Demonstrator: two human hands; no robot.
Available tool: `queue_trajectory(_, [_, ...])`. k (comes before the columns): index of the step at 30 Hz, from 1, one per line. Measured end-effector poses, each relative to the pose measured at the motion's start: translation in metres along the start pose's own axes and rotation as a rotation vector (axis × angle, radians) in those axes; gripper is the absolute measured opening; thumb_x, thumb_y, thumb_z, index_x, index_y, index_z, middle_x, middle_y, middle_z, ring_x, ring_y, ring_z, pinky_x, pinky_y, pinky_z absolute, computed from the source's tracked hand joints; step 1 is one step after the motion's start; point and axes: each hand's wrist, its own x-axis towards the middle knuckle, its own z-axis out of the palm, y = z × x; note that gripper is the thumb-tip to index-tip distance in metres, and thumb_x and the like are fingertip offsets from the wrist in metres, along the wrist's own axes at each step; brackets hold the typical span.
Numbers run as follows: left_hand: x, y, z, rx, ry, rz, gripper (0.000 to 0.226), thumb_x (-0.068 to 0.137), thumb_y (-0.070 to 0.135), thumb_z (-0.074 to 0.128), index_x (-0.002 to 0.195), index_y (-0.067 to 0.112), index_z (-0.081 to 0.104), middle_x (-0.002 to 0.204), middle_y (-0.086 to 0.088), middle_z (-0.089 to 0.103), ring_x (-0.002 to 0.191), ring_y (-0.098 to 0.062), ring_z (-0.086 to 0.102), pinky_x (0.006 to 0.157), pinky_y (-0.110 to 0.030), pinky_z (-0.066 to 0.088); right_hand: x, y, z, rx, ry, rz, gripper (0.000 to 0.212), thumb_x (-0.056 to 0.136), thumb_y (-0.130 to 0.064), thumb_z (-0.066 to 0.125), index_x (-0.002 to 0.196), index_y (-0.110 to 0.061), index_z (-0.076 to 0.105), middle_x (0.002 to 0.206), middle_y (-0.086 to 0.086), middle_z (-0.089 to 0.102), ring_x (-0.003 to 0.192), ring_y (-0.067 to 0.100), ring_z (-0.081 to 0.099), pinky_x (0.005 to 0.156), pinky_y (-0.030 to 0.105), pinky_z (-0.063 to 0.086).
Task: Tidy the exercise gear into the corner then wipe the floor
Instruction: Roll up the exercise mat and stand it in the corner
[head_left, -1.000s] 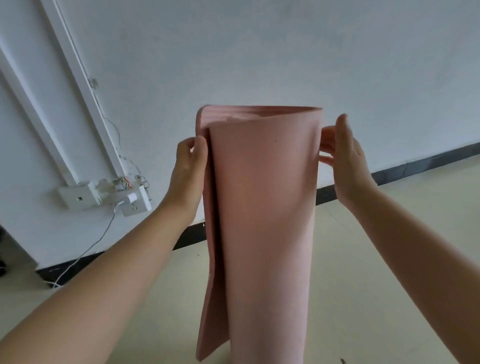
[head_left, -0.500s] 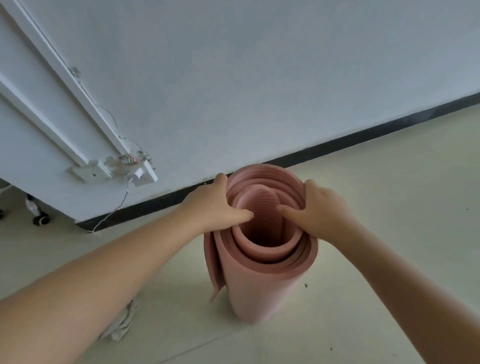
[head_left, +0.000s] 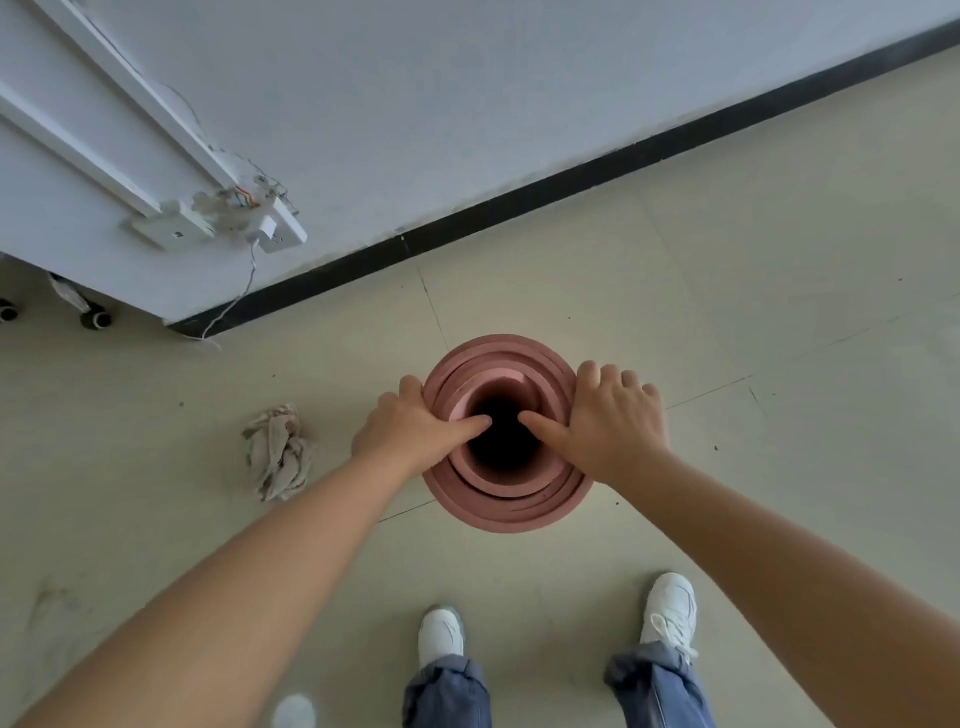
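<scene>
Pink rolled foam exercise mat (head_left: 511, 499) stands on end at frame centre on beige tiled floor (head_left: 727, 312). Left hand (head_left: 410, 431) and right hand (head_left: 613, 421) clamp its top rim, thumbs inside, fingers curled outside. Crumpled grey rag (head_left: 278, 452) lies left of it.

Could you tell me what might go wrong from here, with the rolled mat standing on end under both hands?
The pink rolled foam mat stands on end, loosely coiled, steadied only by the left hand and right hand gripping its top rim; once released it may unroll or topple. The crumpled beige cloth on the tiled floor lies beside the left arm, so a sidestep might slip on it.
</scene>
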Motion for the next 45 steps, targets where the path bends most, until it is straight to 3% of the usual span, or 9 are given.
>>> queue_trajectory(8, [0.000, 0.006, 0.005, -0.155, 0.179, -0.017, 0.053, 0.083, 0.036, 0.065, 0.119, 0.002, 0.045, 0.120, -0.015, 0.056, 0.107, -0.035, 0.057, 0.076, -0.033, 0.044, -0.002, -0.016, 0.002, 0.186, 0.030, 0.118, 0.046, 0.094, -0.042, 0.040, 0.121, -0.005, 0.041, 0.120, 0.012, 0.054, 0.110, 0.030, 0.051, 0.085, 0.034, 0.041])
queue_trajectory(13, [-0.009, 0.012, -0.004, 0.198, 0.209, 0.268, 0.056, 0.092, 0.022, 0.055, 0.136, 0.006, 0.025, 0.121, -0.017, 0.055, 0.101, -0.035, 0.062, 0.077, -0.037, 0.051, -0.004, -0.007, -0.006, 0.154, 0.009, 0.069, 0.034, 0.095, -0.032, 0.039, 0.115, -0.006, 0.044, 0.109, 0.009, 0.060, 0.098, 0.030, 0.056, 0.085, 0.034, 0.038])
queue_trajectory(17, [-0.026, 0.052, -0.008, 0.434, 0.167, 0.404, 0.050, 0.096, 0.027, 0.046, 0.139, 0.010, 0.025, 0.124, -0.016, 0.052, 0.105, -0.033, 0.059, 0.079, -0.035, 0.048, -0.015, 0.034, -0.023, 0.281, -0.078, 0.095, 0.023, 0.094, -0.029, 0.042, 0.102, -0.007, 0.043, 0.077, 0.001, 0.048, 0.076, 0.025, 0.046, 0.055, 0.025, 0.034])
queue_trajectory(20, [-0.050, 0.109, -0.007, 0.539, 0.141, 0.475, 0.042, 0.097, 0.030, 0.045, 0.131, 0.009, 0.032, 0.121, -0.016, 0.053, 0.104, -0.033, 0.059, 0.079, -0.037, 0.047, -0.031, 0.087, -0.047, 0.365, -0.089, 0.155, 0.022, 0.092, -0.029, 0.044, 0.092, -0.010, 0.034, 0.066, -0.003, 0.037, 0.076, 0.024, 0.046, 0.054, 0.027, 0.033])
queue_trajectory(24, [-0.094, 0.208, -0.004, 0.630, 0.133, 0.537, 0.036, 0.096, 0.027, 0.046, 0.125, 0.006, 0.038, 0.117, -0.014, 0.057, 0.103, -0.031, 0.059, 0.069, -0.033, 0.040, -0.051, 0.172, -0.099, 0.436, -0.068, 0.202, 0.021, 0.091, -0.030, 0.046, 0.092, -0.010, 0.038, 0.085, 0.002, 0.047, 0.079, 0.024, 0.046, 0.066, 0.030, 0.037])
queue_trajectory(31, [-0.210, 0.382, 0.023, 0.649, 0.133, 0.687, 0.028, 0.093, 0.014, 0.047, 0.119, 0.008, 0.039, 0.106, -0.013, 0.060, 0.082, -0.027, 0.054, 0.063, -0.031, 0.039, -0.128, 0.341, -0.207, 0.450, 0.002, 0.273, 0.023, 0.091, -0.032, 0.047, 0.097, -0.010, 0.043, 0.090, 0.003, 0.051, 0.081, 0.020, 0.046, 0.065, 0.027, 0.036])
queue_trajectory(35, [-0.263, 0.479, 0.033, 0.620, 0.158, 0.815, 0.029, 0.091, 0.010, 0.047, 0.119, 0.006, 0.039, 0.088, -0.007, 0.049, 0.077, -0.023, 0.048, 0.062, -0.030, 0.038, -0.161, 0.425, -0.266, 0.455, 0.139, 0.383, 0.033, 0.090, -0.030, 0.048, 0.110, -0.004, 0.051, 0.106, 0.010, 0.061, 0.081, 0.021, 0.046, 0.068, 0.028, 0.037])
queue_trajectory(40, [-0.313, 0.604, 0.027, 0.601, 0.212, 0.973, 0.028, 0.088, 0.008, 0.046, 0.116, 0.007, 0.041, 0.070, 0.002, 0.039, 0.077, -0.022, 0.047, 0.059, -0.029, 0.036, -0.187, 0.522, -0.350, 0.462, 0.294, 0.481, 0.021, 0.088, -0.026, 0.052, 0.093, -0.006, 0.055, 0.068, -0.001, 0.044, 0.078, 0.022, 0.047, 0.055, 0.025, 0.035])
queue_trajectory(45, [-0.343, 0.736, 0.013, 0.599, 0.252, 1.108, 0.033, 0.088, 0.009, 0.048, 0.121, 0.008, 0.045, 0.102, -0.011, 0.056, 0.084, -0.023, 0.046, 0.071, -0.031, 0.041, -0.180, 0.614, -0.427, 0.435, 0.360, 0.559, 0.019, 0.086, -0.025, 0.053, 0.081, -0.007, 0.051, 0.063, -0.001, 0.042, 0.077, 0.022, 0.048, 0.051, 0.022, 0.033])
